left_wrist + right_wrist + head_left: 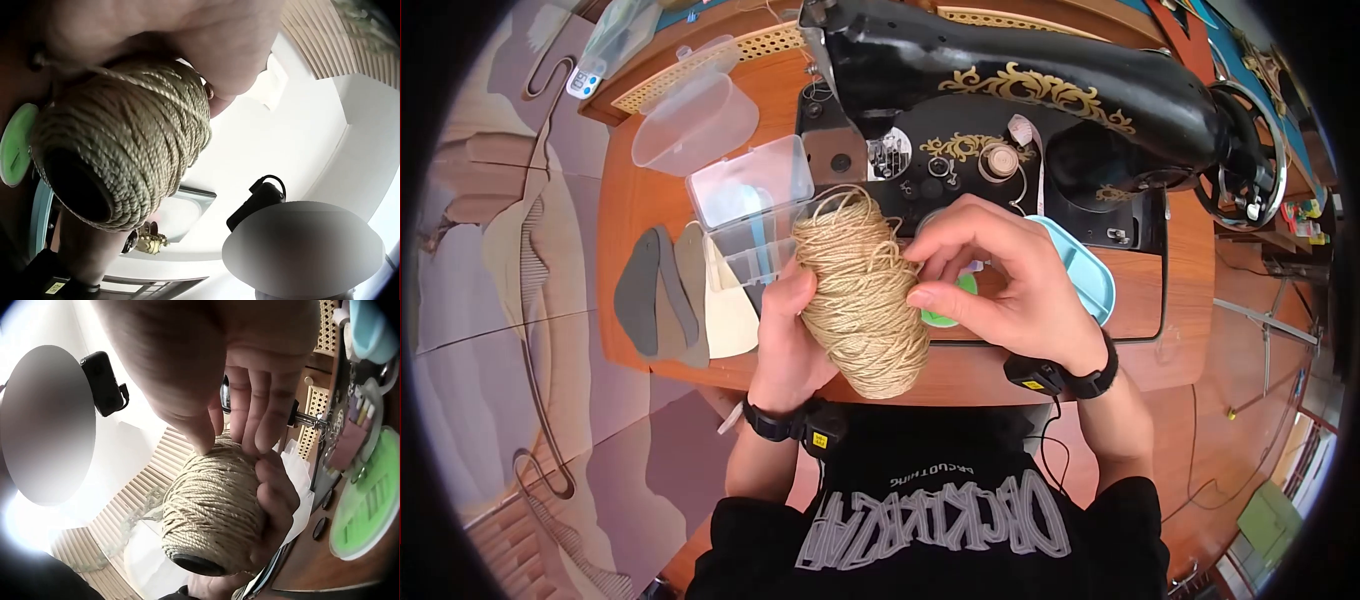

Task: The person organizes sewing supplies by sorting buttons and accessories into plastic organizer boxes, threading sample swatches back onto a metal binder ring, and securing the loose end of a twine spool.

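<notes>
A large spool of tan twisted cord (862, 310) is held up in front of the person's chest, over the table's near edge. The left hand (785, 335) grips it from the left side, thumb along the windings. A dark hollow core (78, 184) shows at one end of the spool. At the spool's upper right, the right hand (1015, 275) touches the windings with its thumb and fingertips set apart. In the right wrist view, the right fingers (256, 409) reach down fairly straight onto the spool's top. Loose loops of cord stand up there in the head view.
A black sewing machine (1040, 85) with gold ornament stands behind the hands. Clear plastic boxes (750, 185) and flat grey and cream pieces (662, 290) lie to the left. A light-blue tray (1097, 268) and a green round item (365, 500) sit near the right hand.
</notes>
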